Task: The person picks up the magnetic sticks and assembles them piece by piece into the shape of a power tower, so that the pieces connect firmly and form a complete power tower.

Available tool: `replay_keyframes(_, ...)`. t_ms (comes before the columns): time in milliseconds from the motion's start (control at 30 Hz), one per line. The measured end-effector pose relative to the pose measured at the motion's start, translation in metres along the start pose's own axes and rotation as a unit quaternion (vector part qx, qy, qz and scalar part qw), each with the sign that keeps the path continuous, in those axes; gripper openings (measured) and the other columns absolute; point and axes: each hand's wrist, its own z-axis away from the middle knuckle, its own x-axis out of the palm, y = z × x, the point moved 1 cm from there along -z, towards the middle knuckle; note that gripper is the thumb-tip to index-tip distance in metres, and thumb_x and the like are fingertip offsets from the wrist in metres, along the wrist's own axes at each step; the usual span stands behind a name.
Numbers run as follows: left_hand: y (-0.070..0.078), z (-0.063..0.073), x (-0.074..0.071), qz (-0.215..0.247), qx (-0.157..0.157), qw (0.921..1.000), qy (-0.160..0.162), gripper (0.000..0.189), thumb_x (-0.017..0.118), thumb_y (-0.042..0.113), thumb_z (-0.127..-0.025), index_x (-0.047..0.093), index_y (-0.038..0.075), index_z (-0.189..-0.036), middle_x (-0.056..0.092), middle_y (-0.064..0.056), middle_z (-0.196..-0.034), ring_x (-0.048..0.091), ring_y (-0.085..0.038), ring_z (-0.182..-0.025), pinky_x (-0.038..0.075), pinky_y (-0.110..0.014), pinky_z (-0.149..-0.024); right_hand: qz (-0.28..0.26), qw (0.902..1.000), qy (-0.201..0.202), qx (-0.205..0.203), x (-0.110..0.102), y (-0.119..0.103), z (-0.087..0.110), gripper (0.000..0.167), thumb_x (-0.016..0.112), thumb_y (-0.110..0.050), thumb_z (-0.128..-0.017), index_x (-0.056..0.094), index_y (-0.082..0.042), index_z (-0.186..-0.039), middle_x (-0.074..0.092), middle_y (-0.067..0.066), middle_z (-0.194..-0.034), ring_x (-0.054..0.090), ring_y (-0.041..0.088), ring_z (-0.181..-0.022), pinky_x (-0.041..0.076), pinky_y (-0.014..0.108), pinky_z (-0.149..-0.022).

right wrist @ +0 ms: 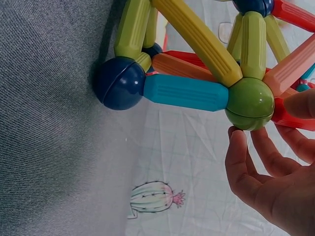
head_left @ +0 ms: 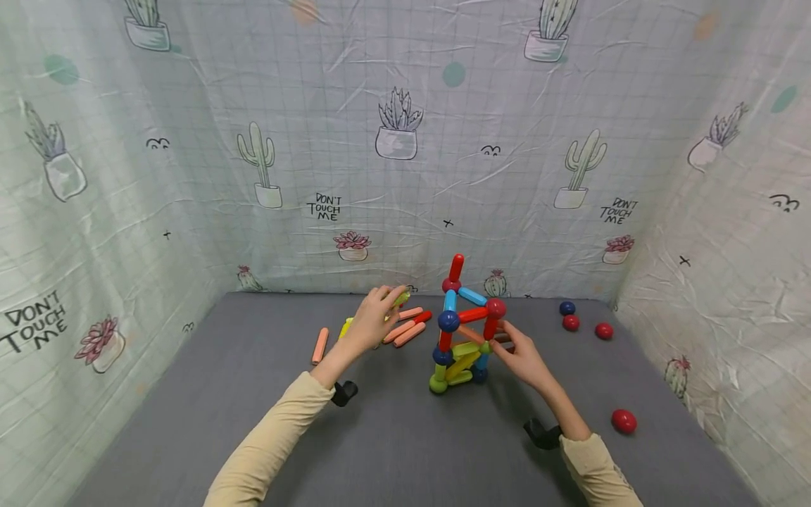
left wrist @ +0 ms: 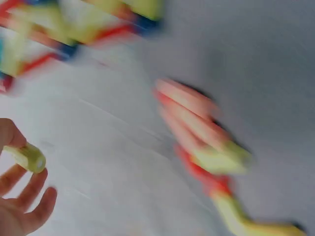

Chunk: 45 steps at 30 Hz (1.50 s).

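Left hand (head_left: 369, 322): its grip was clamped on a yellow-green rod (head_left: 402, 298), pinched between thumb and fingers above the tabletop (head_left: 393, 451).
Right hand (head_left: 522, 358): its grip was clamped at a corner of the stick-and-ball frame (head_left: 472, 314), fingertips touching a green ball (right wrist: 250, 102).
Stick-and-ball frame: it stood on the tabletop between the hands, nearer the right, with a top red rod (head_left: 456, 267) pointing upward.
Loose rods: salmon rods (head_left: 410, 334) lay near the left hand, a loose red rod (head_left: 423, 317) among them.
Loose balls: three red balls (head_left: 624, 421) and a blue ball (head_left: 567, 308) rested right of the frame.
Backdrop: a cactus-print curtain (head_left: 443, 176) hung behind.
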Motion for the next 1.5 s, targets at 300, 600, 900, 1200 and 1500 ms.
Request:
replay_keyframes(300,0.095,-0.068,-0.025,0.303,0.018,0.9515,-0.051,0.036,0.058,0.008,-0.084,0.045,0.008,-0.118,0.058,-0.012,-0.103,0.061,-0.019,-0.082,0.049,-0.023,-0.070,-0.008,0.9999,0.005,0.008,0.000,-0.001,0.001,0.038,0.051,-0.011,-0.090,0.043,0.001,-0.125,0.053,0.025,-0.117,0.056,0.037,-0.099,0.051,0.036,-0.071)
replay_keyframes(600,0.118,-0.100,0.004,0.342,-0.027,0.9273,-0.150,0.034,0.059,0.005,-0.084,0.044,0.011,-0.114,0.058,-0.014,-0.105,0.062,-0.022,-0.091,0.049,-0.019,-0.073,-0.009,0.9999,0.003,-0.003,0.001,0.000,0.001,0.039,0.050,-0.010,-0.090,0.043,0.001,-0.126,0.054,0.024,-0.118,0.057,0.037,-0.099,0.051,0.036,-0.071)
replay_keyframes(900,0.112,-0.095,0.009,0.334,-0.038,0.9305,-0.146,0.035,0.059,0.009,-0.085,0.047,0.012,-0.118,0.059,-0.012,-0.111,0.061,-0.023,-0.095,0.049,-0.020,-0.074,-0.009,1.0000,0.001,0.001,-0.001,-0.003,0.002,0.039,0.049,-0.011,-0.090,0.042,0.002,-0.126,0.053,0.026,-0.118,0.056,0.038,-0.100,0.051,0.037,-0.072)
replay_keyframes(1200,0.058,-0.070,-0.011,0.478,-0.070,0.8752,0.018,0.017,0.050,0.000,-0.088,0.056,-0.010,-0.101,0.058,-0.032,-0.093,0.062,-0.029,-0.076,0.052,-0.032,-0.067,-0.005,0.9998,-0.002,0.019,-0.001,-0.005,0.004,0.039,0.049,-0.011,-0.091,0.042,0.002,-0.127,0.052,0.026,-0.119,0.055,0.038,-0.102,0.050,0.039,-0.074)
replay_keyframes(1500,-0.044,-0.017,0.033,0.181,-0.206,0.9576,0.087,0.014,0.055,0.006,-0.085,0.063,0.003,-0.095,0.064,-0.014,-0.086,0.061,-0.022,-0.074,0.050,-0.030,-0.066,-0.005,0.9998,-0.001,0.017,0.001,0.001,0.001,0.040,0.049,-0.013,-0.091,0.041,0.002,-0.127,0.052,0.025,-0.120,0.055,0.038,-0.102,0.051,0.038,-0.074)
